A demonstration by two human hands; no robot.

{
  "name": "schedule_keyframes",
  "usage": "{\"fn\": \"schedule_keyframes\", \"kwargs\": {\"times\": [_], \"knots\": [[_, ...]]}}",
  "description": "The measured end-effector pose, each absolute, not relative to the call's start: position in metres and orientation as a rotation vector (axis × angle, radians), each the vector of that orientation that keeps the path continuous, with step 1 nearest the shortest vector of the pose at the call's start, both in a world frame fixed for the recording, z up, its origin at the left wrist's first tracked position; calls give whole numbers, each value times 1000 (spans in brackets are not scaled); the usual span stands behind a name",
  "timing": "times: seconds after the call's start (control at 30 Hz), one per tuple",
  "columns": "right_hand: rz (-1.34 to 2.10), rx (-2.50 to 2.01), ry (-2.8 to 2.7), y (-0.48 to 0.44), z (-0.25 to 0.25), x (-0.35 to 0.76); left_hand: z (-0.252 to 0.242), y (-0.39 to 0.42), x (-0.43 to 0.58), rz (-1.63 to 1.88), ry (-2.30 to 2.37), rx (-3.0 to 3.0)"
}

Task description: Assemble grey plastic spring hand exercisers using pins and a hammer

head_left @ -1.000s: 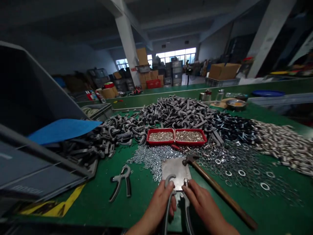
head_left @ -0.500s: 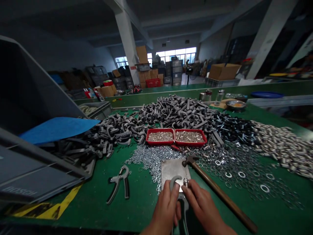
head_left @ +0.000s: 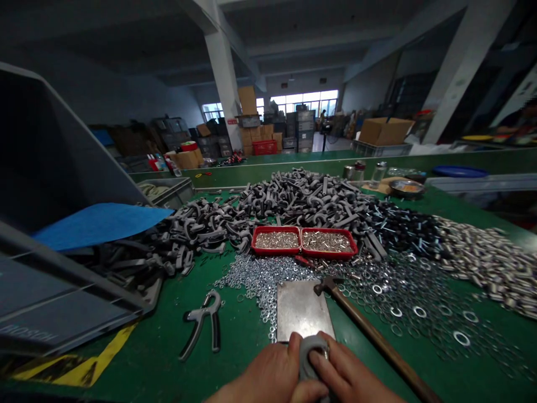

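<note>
Lying aslant on the green desk [head_left: 247, 322], a claw hammer [head_left: 375, 334] is set with its head at the far right corner of a metal plate [head_left: 302, 310], whose near edge is partly covered by the hands. A gray hooked handle [head_left: 307, 354] is held up just in front of that edge. It is wrapped by the left hand [head_left: 272, 374], and the right hand [head_left: 348, 370] is pressed against its other side, so that both grips are closed on it. A bright metal piece [head_left: 325, 353] is mostly hidden between the hook and the right fingers.

To the left, a hand exerciser [head_left: 203, 314] is laid flat, well apart from the hands. Beyond the plate, loose nuts [head_left: 255, 277] are spread, with washers [head_left: 403, 286] scattered to the right. The back is blocked by a heap of gray handles [head_left: 302, 196], flanked at the right by black parts with silver shafts [head_left: 403, 224] and silver cylindrical parts [head_left: 482, 254].

Two red trays, a left one [head_left: 277, 252] and a right one [head_left: 329, 256], are placed side by side before the heap, both filled with small metal pieces. Dark handles are seen at the mouth of a large gray crate [head_left: 71, 305], overhung by a blue sheet [head_left: 103, 221]. Orange contents are held in a metal bowl [head_left: 406, 194].
</note>
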State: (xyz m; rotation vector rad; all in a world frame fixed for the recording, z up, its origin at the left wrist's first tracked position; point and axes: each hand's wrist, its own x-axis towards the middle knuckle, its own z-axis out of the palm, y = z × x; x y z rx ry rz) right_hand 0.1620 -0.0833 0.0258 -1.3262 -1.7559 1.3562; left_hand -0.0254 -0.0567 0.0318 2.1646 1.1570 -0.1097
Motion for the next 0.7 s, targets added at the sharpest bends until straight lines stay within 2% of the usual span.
{"fn": "schedule_keyframes", "kwargs": {"times": [0.17,0.4,0.57,0.7], "knots": [[1006,-1435,-2019,-35,16,166,22,-7,-23,23,1152,2248],[363,-1653,-2132,82,22,241,23,83,-15,-72,1230,2551],[110,-1783,-2170,141,19,271,43,154,32,59,1237,2638],[16,-1822,-2262,177,3,257,38,210,80,66,1279,2673]]}}
